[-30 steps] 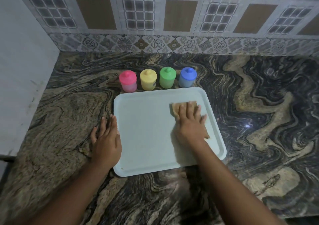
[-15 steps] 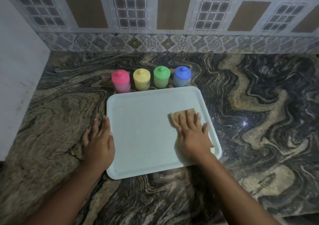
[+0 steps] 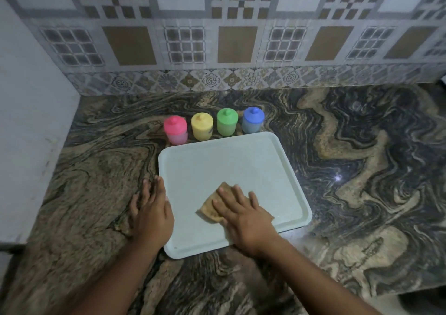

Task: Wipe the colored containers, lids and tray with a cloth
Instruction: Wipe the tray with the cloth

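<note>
A pale rectangular tray (image 3: 217, 165) lies flat on the marbled counter. My right hand (image 3: 243, 215) presses a tan cloth (image 3: 211, 208) flat onto the tray's near middle, fingers straight and spread. My left hand (image 3: 150, 210) rests flat at the tray's left edge, fingers straight. Behind the tray stand a pink container (image 3: 175, 130), a yellow container (image 3: 202, 126), a green container (image 3: 227, 122) and a blue container (image 3: 253, 120) in a row, each with its lid on.
The dark swirled stone counter (image 3: 362, 169) stretches wide to the right of the tray. A tiled wall (image 3: 231, 49) closes the back and a plain white wall (image 3: 31, 121) closes the left side. The counter's front edge runs near the bottom right.
My right hand has slid the cloth from the tray's far right part toward its near middle, leftward and closer to me. My left hand has stayed at the tray's left edge.
</note>
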Available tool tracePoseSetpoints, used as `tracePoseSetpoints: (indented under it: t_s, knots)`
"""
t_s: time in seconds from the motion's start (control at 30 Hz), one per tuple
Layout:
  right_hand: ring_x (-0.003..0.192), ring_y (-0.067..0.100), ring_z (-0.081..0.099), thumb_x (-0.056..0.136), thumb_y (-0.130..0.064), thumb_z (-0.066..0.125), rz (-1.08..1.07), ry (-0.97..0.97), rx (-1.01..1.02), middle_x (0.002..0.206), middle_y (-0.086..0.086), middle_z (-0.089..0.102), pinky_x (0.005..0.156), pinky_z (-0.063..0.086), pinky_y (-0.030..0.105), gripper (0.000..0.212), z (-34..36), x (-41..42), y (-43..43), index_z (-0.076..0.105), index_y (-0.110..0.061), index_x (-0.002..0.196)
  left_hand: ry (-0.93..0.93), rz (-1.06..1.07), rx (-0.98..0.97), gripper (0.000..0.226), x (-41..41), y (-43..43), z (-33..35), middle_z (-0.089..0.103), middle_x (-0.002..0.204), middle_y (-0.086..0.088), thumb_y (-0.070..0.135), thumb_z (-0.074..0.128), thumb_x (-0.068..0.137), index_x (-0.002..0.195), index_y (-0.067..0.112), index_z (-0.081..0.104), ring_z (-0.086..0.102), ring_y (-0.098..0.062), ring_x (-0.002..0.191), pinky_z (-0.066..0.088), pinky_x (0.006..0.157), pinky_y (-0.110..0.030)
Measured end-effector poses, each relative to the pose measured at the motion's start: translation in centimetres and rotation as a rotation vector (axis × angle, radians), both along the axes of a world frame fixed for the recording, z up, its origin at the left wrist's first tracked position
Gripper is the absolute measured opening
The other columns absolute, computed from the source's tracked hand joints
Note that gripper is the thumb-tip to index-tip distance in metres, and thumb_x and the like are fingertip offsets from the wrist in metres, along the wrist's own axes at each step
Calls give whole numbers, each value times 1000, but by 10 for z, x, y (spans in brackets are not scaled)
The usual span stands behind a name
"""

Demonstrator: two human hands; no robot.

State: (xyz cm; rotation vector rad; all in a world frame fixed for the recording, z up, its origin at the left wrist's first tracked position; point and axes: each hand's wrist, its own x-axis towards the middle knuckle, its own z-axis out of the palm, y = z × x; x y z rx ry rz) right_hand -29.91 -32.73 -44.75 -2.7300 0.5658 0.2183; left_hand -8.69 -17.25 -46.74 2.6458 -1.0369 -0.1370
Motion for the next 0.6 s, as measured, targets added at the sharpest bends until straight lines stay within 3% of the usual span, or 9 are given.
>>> tracePoseSetpoints:
  t_s: [0.1, 0.23, 0.37, 0.6]
  knots:
    - [157, 31, -12, 97, -57, 6, -166, 39, -9, 169, -13, -8, 121, -1, 63, 67, 1, 5, -33, 12, -40, 161, 1, -6, 17, 63, -1, 0, 1, 31, 160, 0, 28, 24, 94, 155, 14, 28, 16, -22, 152, 13, 117, -48]
    - [155, 36, -17, 108, -42, 24, -281, 54, 1, 171, 0, -10, 121, -6, 65, 59, 0, 63, -62, 7, -31, 163, 16, 18, 41, 63, -2, -1, 0, 26, 163, 2, 29, 20, 95, 157, 16, 21, 11, -20, 153, 11, 119, -48]
    - [154, 39, -20, 109, -39, 26, -148, 65, 18, 170, 6, -13, 121, -8, 64, 60, 7, 84, -56, 5, -26, 163, 24, 55, 30, 63, -6, -5, 4, 28, 162, -2, 28, 22, 94, 156, 14, 23, 14, -21, 153, 12, 120, -48]
    - [156, 35, -12, 106, -40, 38, 132, -77, 64, 171, -2, -1, 120, -8, 63, 57, -1, 54, -44, 23, -30, 161, 64, 96, -77, 62, -7, -6, 7, 36, 157, -9, 28, 30, 94, 153, 8, 32, 24, -25, 150, 15, 121, -50]
